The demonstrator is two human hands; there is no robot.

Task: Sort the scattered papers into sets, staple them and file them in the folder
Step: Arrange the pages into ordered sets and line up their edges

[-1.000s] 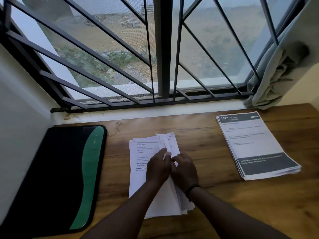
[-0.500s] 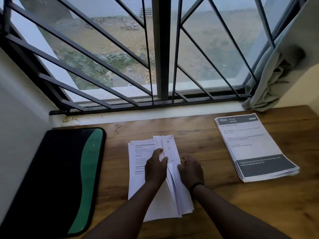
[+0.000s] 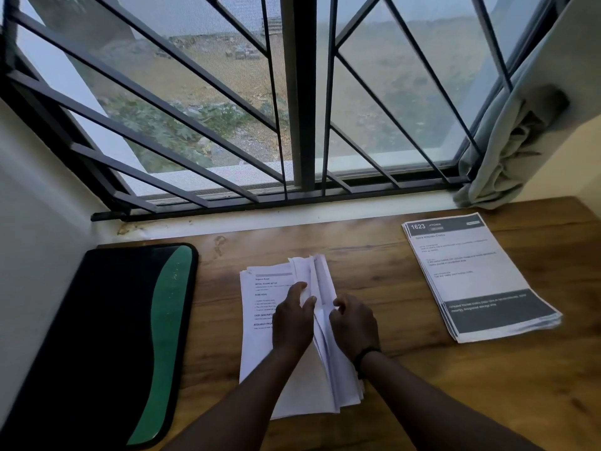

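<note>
Since a second ago the hands have drawn apart, and the sheets between them now stand fanned up. The left hand (image 3: pixel 292 320) pinches the lifted sheets of the pile (image 3: pixel 257 353) at desk (image 3: pixel 455 385) centre; the right hand (image 3: pixel 354 323) curls round their right edge. A second stack (image 3: pixel 478 275) lies at two o'clock, the folder (image 3: pixel 107 336) at nine.

bare desk (image 3: pixel 383 281) between paper stacks (image 3: pixel 478 278)

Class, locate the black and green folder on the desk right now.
In the head view, the folder lies flat at the desk's left edge, against the wall, left of the white papers.
</note>
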